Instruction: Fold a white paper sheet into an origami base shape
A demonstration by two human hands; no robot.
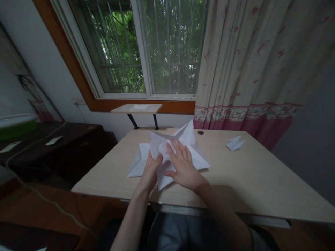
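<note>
A large sheet of white paper (183, 135), creased and partly folded with pointed corners, is between my hands over the desk. My left hand (152, 166) grips its near left side, thumb on top and the other fingers hidden behind the paper. Spread over the middle of the sheet, my right hand (183, 164) lies with its fingers apart, touching the surface. Another white folded part (138, 160) shows to the left, lying on the desk; whether it belongs to the same sheet I cannot tell.
The pale wooden desk (251, 181) carries a small folded paper piece (235, 143) at the right. A raised shelf (120, 108) holding white paper (140, 107) stands at the back left. Beyond are a barred window and a floral curtain (243, 69). A dark table (78, 130) stands left.
</note>
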